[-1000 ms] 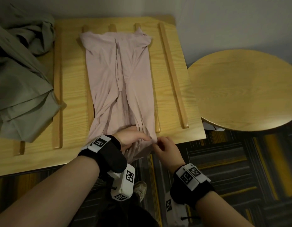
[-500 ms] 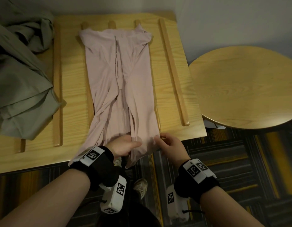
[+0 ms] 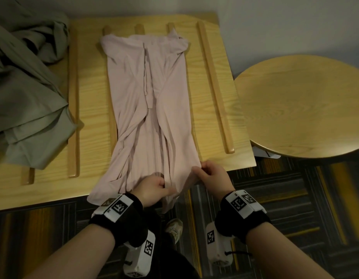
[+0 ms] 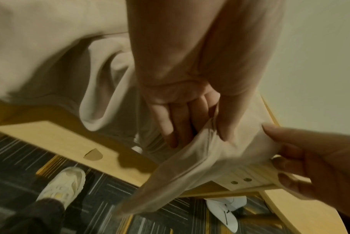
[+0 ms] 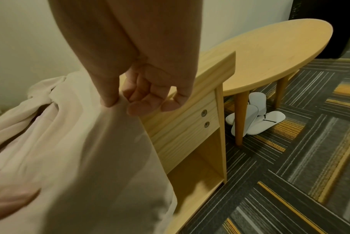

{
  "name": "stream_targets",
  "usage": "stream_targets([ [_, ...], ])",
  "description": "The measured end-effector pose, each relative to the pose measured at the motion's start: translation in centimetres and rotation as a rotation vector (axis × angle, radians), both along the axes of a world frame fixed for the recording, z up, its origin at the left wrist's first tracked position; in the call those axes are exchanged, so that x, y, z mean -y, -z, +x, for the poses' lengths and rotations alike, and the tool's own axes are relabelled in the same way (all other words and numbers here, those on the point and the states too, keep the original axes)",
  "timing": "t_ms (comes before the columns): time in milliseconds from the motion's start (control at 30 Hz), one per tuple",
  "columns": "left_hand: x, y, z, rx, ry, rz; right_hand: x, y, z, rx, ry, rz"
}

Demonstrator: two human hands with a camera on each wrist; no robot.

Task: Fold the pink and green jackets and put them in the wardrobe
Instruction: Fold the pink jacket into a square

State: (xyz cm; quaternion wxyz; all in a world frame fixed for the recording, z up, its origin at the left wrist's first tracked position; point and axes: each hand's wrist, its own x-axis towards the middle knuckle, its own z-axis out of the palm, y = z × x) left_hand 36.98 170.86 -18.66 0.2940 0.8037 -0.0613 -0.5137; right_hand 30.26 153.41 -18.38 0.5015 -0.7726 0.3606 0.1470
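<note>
Ahead of both hands, the pink jacket lies lengthwise on the slatted worktop, sides folded inward, its near hem overhanging the edge. The fabric appears thin, light and limp; it will likely sag and slide, so hold it at the hem corners and support the middle when folding. The left hand has fingers curled on the hem centre; the right hand pinches the hem corner between thumb and forefinger. Well to the left of the left hand, the green jacket lies crumpled, partly cut off by the frame. The wardrobe is not in view. The pink jacket's underside layers and sleeve positions cannot be made out
</note>
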Motion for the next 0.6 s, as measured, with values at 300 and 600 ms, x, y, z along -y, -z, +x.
stream_targets([
  [300, -0.78, 0.72, -0.78, -0.196, -0.219, -0.121, 0.97, 0.59, 0.08, 0.014, -0.086, -0.12],
  [600, -0.95, 0.91, -0.76, 0.123, -0.014, -0.007, 0.6, 1.0, 0.09, 0.033, -0.113, -0.204],
])
